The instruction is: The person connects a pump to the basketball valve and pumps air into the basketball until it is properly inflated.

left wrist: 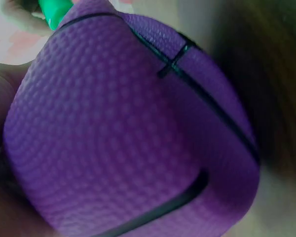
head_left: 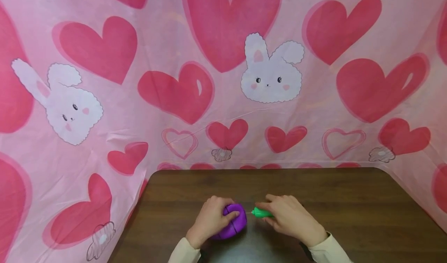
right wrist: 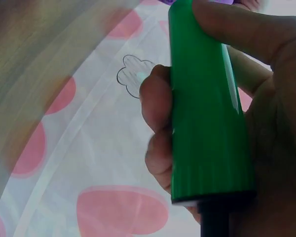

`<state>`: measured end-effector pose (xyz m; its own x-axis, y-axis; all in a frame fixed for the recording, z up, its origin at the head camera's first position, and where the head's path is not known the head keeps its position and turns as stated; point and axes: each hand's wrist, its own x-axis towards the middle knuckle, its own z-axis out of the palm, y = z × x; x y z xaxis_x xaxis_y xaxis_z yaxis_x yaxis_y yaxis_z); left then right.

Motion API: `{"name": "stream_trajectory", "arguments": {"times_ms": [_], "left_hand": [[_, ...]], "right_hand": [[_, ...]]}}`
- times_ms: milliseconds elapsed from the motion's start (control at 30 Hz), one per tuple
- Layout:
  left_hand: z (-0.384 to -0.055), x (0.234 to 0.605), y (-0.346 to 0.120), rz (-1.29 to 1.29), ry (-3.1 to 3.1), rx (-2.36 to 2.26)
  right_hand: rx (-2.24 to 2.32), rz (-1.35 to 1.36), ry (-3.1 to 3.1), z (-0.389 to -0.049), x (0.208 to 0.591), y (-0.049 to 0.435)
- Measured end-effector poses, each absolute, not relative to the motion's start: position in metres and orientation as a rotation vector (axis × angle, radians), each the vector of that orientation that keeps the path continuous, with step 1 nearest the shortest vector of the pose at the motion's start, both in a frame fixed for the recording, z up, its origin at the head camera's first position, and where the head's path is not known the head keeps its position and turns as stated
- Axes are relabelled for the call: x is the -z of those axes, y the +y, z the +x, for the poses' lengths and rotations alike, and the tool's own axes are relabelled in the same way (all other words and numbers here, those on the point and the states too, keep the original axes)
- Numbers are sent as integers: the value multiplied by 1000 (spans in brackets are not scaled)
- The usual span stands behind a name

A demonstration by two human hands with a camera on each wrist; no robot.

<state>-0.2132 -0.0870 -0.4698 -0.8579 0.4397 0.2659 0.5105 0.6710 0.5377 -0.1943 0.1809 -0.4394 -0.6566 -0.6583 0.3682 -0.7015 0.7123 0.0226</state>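
A purple rubber ball (head_left: 239, 223) with black lines is gripped by my left hand (head_left: 209, 218), its thumb lying across the near side. In the left wrist view the ball's pebbled skin (left wrist: 108, 113) is creased and dented, as if soft. My right hand (head_left: 291, 216) holds a green hand pump (head_left: 262, 212), fingers wrapped round its barrel. From the pump's nozzle a thin needle (head_left: 249, 213) runs left to the ball's edge; whether its tip is inside cannot be seen. At the pump's rear a black rod (right wrist: 214, 222) shows in the right wrist view.
Both hands work above a dark brown wooden table (head_left: 195, 185), near its front. Behind and to the left hangs a pink cloth (head_left: 157, 42) printed with hearts and rabbits, meeting the table's back edge.
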Motion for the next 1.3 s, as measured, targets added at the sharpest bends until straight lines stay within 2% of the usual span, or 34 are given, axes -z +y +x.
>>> {"name": "stream_trajectory", "arguments": {"times_ms": [667,1300], "left_hand": [[-212,482,-80,-896,-2637,987],[-214,481,-79,-918,-2573,1089]], "right_hand": [[-18,1063,-2496,-189,449,162],[-106,1042,-2527,-196,466,142]]}}
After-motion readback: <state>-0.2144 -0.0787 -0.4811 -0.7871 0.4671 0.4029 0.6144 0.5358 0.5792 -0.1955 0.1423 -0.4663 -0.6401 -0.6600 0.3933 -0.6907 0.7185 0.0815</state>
